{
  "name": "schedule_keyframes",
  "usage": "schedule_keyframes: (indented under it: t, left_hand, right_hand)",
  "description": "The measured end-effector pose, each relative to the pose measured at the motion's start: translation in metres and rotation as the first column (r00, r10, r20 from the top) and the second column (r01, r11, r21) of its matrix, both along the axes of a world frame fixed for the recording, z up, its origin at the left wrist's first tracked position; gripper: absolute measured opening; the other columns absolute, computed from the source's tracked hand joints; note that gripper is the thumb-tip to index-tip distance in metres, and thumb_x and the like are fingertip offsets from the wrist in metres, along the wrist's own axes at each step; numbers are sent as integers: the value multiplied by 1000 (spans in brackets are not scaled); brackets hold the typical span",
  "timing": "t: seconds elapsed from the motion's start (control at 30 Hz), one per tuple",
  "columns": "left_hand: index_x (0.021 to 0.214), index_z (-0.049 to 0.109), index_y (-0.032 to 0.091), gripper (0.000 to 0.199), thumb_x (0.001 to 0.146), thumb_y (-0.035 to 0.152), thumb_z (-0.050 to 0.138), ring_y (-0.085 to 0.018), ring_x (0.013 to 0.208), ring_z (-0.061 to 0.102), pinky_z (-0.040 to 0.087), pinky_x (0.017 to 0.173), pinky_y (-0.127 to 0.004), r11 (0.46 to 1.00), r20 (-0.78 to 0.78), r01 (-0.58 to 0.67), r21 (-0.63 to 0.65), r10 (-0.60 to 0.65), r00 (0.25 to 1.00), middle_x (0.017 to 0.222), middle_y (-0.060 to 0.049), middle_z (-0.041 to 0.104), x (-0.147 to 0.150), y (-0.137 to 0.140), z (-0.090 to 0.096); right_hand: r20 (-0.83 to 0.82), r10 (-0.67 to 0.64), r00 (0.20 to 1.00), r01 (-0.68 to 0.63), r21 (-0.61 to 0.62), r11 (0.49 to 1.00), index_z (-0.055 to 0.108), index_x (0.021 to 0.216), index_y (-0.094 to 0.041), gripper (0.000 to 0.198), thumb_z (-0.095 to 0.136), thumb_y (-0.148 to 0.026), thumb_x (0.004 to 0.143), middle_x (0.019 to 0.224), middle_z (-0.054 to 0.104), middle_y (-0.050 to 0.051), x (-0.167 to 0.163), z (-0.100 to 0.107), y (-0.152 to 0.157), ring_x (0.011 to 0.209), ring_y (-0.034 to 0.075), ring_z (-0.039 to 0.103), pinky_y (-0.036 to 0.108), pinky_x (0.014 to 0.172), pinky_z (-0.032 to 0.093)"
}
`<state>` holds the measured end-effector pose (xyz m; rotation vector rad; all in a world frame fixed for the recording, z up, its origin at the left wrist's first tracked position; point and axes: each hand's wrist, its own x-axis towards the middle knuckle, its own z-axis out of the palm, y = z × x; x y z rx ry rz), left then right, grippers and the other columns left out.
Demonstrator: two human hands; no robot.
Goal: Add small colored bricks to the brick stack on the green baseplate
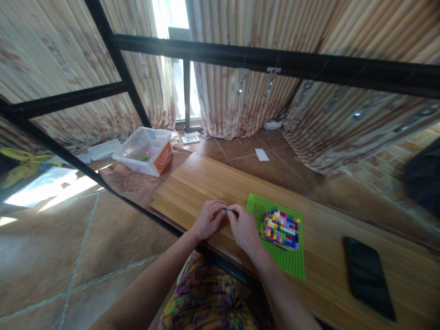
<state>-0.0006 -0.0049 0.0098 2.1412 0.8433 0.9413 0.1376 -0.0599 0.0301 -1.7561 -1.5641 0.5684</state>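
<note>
My left hand (208, 218) and my right hand (244, 227) meet over the wooden tabletop (192, 183), fingertips pinched together on a small brick piece (227, 210) showing blue and green. Just right of my right hand lies a green studded baseplate (292, 261). On it stands a block built of many-coloured bricks (282, 228), a short way from my right wrist. Most of the small piece is hidden by my fingers.
A black phone (368, 277) lies on the table at the right. A clear plastic box (144, 150) with an orange label sits at the far left, off the tabletop's end. Black frame bars (275, 59) cross above. Curtains and tiled floor lie beyond.
</note>
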Motion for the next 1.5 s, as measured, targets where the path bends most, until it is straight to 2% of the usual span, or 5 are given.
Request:
schedule_keyframes:
  t: [0.33,0.5,0.7,0.93,1.5]
  left_hand:
    - [92,64,21,15,87,27,51,-18,94,61,48,88,-37,996,11,-78,40,78,997,95,-6,68,1,1,-8]
    - [88,64,19,14,87,27,52,-17,92,62,50,86,-35,994,69,-108,-1,107,992,94,-7,68,2,2,-8]
    - [89,65,20,14,86,28,54,-17,95,62,50,87,-34,993,90,-114,-32,116,989,97,-7,68,2,5,-13]
    - [88,66,20,14,84,29,57,-18,96,62,50,88,-35,991,77,-117,-62,121,990,97,-7,68,1,7,-14]
    - [91,66,19,16,87,28,52,-18,93,62,49,87,-34,993,54,-100,-67,103,993,97,-7,67,1,7,-12]
  right_hand:
    - [116,-121,986,115,50,992,59,89,-17,22,37,-21,88,86,64,8,-16,-3,2,83,21,59,32,74,42]
    - [137,-146,980,134,88,987,59,87,-18,22,38,-21,90,84,64,8,-13,13,-9,81,20,59,31,73,43]
    - [193,-218,957,183,182,966,61,90,-19,23,41,-28,91,88,65,7,36,40,-48,84,20,59,34,78,44]
    - [440,-274,855,238,136,962,64,87,-20,26,41,-31,88,93,61,8,107,43,-70,87,22,56,36,81,44]
    - [416,-207,885,199,62,978,66,76,-22,22,51,-37,81,87,61,4,128,41,-47,84,19,57,32,77,42]
